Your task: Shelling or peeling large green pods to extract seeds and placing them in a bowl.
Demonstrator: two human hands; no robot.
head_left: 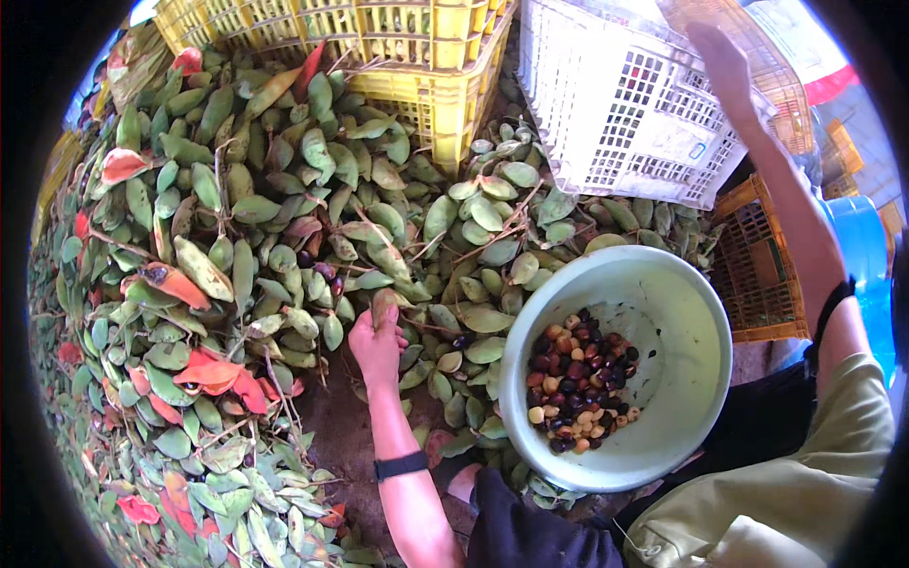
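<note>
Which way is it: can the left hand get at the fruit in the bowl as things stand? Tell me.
Probably yes. The left hand is in the leaves just beside the bowl, which is open, with the fruit uncovered and nothing between them.

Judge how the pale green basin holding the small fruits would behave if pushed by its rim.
The pale green basin sits tilted on loose leaves, so it would probably rock or slide. The small fruits pooled at its low side would likely roll. It looks like light plastic, apt to flex.

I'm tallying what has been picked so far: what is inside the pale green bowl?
The pale green bowl holds a heap of small fruits, dark red, black and tan, against its near side. The bowl floor beneath the heap is covered.
</note>
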